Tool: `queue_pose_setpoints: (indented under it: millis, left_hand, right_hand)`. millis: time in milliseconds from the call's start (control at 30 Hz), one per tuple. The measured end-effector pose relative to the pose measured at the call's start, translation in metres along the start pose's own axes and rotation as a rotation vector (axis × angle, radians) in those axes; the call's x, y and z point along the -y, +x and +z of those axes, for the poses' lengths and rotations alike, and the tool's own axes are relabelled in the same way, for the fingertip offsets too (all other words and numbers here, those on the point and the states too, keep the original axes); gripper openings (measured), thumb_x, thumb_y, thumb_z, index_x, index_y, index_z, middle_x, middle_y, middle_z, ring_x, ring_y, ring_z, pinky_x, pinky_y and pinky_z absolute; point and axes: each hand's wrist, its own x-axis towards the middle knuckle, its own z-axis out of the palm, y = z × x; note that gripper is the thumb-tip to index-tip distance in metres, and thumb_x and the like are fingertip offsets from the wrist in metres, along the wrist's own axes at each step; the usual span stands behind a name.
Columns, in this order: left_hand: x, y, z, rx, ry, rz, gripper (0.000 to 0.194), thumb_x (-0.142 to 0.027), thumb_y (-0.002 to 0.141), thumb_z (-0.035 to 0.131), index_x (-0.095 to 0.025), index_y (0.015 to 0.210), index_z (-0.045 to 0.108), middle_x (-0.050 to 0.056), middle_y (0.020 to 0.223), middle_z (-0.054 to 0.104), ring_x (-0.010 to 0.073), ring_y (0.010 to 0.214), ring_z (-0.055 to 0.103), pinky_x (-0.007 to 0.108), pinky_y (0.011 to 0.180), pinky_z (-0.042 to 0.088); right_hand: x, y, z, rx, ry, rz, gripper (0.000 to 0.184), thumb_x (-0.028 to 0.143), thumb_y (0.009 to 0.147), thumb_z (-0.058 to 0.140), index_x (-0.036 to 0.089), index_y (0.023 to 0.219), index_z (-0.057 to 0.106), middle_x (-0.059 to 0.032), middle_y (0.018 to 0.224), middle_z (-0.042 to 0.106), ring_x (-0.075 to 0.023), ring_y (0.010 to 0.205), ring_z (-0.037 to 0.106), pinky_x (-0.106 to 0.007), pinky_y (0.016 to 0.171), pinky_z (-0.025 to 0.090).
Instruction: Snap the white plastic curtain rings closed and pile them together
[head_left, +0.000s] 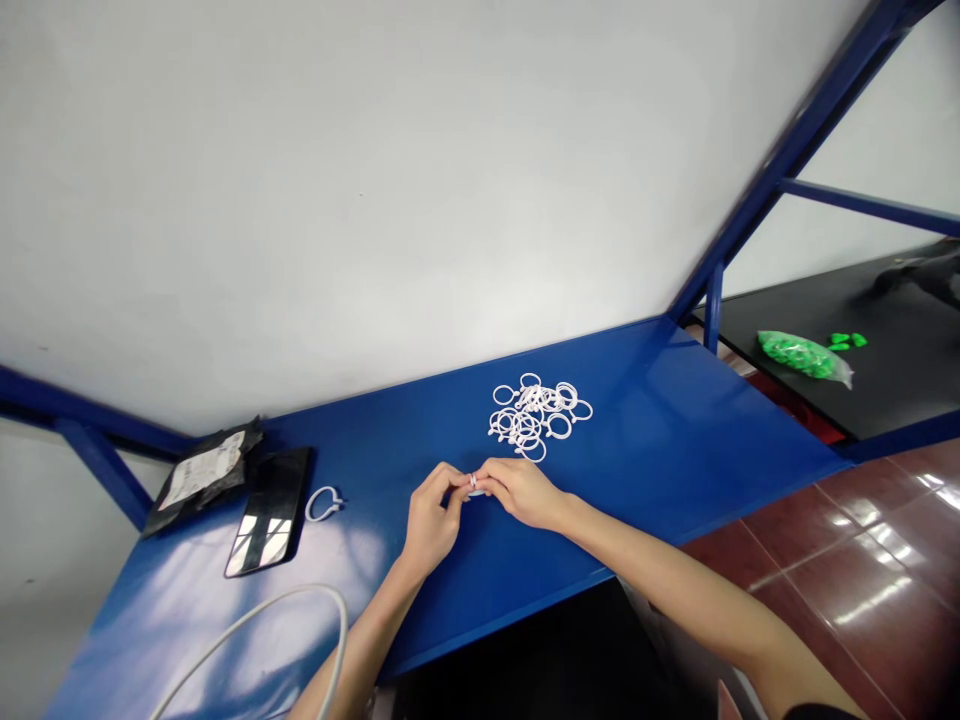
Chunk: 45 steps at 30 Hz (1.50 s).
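My left hand (436, 512) and my right hand (522, 490) meet over the front middle of the blue table. Between their fingertips they pinch one small white plastic ring (475, 490); most of it is hidden by the fingers. Just beyond my right hand lies a loose pile of white rings (536, 408), each with a small knob or clasp. A single white ring (324, 504) with a clasp rests apart, to the left of my left hand.
A black phone (268, 512) and a black plastic package (204, 474) with a white label lie at the left. A white cable (300, 590) arcs across the front left. On a black table (795, 290) at the right lies a bag of green pieces (802, 355). Blue metal posts frame both sides.
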Motion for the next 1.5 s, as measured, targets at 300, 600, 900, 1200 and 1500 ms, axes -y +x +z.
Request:
queue_pose_setpoints:
  millis: [300, 600, 900, 1200, 1500]
  left_hand:
    - [-0.003, -0.002, 0.003, -0.031, 0.130, 0.194, 0.022, -0.019, 0.099, 0.049, -0.022, 0.084, 0.065, 0.001, 0.079, 0.065, 0.0143, 0.073, 0.065, 0.027, 0.069, 0.052]
    - [0.000, 0.009, -0.063, -0.304, 0.906, -0.019, 0.034, -0.039, 0.099, 0.051, -0.016, 0.121, 0.064, 0.016, 0.120, 0.067, 0.0327, 0.115, 0.059, 0.047, 0.101, 0.046]
    - [0.025, -0.029, -0.112, -0.155, 1.360, -0.470, 0.043, -0.044, 0.099, 0.044, -0.012, 0.119, 0.066, 0.018, 0.108, 0.070, 0.0377, 0.105, 0.059, 0.047, 0.085, 0.046]
    - [0.016, -0.001, -0.068, 0.054, 0.722, -0.053, 0.023, -0.029, 0.094, 0.049, -0.020, 0.108, 0.065, 0.008, 0.100, 0.072, 0.0248, 0.094, 0.067, 0.039, 0.086, 0.051]
    - [-0.013, 0.020, -0.002, 0.077, -0.200, -0.134, 0.024, -0.042, 0.094, 0.060, -0.021, 0.107, 0.057, 0.004, 0.095, 0.069, 0.0171, 0.084, 0.069, 0.031, 0.075, 0.059]
  right_hand:
    - [-0.002, 0.000, 0.003, 0.035, -0.210, -0.105, 0.026, 0.025, 0.107, 0.046, 0.019, 0.092, 0.066, -0.0022, 0.085, 0.074, -0.0150, 0.074, 0.070, -0.024, 0.067, 0.050]
    - [-0.018, 0.024, -0.038, -0.387, -0.597, -0.059, 0.024, 0.024, 0.105, 0.050, 0.021, 0.106, 0.074, -0.0094, 0.102, 0.074, -0.0236, 0.093, 0.064, -0.039, 0.084, 0.051]
    - [-0.041, 0.029, -0.053, -0.388, -0.701, 0.080, 0.019, 0.023, 0.100, 0.058, 0.024, 0.102, 0.077, -0.0116, 0.116, 0.066, -0.0287, 0.099, 0.055, -0.046, 0.084, 0.052]
    - [-0.014, 0.014, -0.031, -0.347, -0.525, -0.048, 0.019, 0.023, 0.101, 0.055, 0.021, 0.105, 0.074, -0.0103, 0.109, 0.068, -0.0257, 0.100, 0.058, -0.042, 0.088, 0.053]
    - [-0.003, 0.008, -0.007, -0.043, -0.133, -0.014, 0.015, 0.021, 0.103, 0.055, 0.020, 0.110, 0.067, -0.0049, 0.101, 0.074, -0.0163, 0.089, 0.069, -0.029, 0.081, 0.055]
